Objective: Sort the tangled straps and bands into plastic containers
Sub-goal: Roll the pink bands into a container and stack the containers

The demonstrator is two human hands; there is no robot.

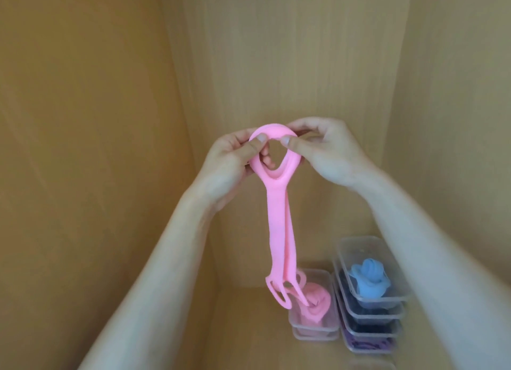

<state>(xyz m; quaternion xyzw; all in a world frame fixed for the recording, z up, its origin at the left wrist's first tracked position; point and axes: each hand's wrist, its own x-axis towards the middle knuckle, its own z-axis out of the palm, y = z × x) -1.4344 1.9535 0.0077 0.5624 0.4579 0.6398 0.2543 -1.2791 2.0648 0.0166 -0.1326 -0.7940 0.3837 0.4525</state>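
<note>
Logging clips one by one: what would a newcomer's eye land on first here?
The pink strap held up mid-frame, its top loop pinched between the left hand and right hand, the rest dangling. Low right, a stack of clear containers topped by a blue bundle, with a pink-filled container beside it.

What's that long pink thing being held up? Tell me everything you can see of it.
The pink strap looks like soft, matte rubber. Its top is a wide oval loop, pinched by the left hand on one side and the right hand on the other. Below it two flat bands hang straight down side by side, ending in small slotted loops. Those ends dangle before a clear container holding a coiled pink band; contact cannot be told.
</note>
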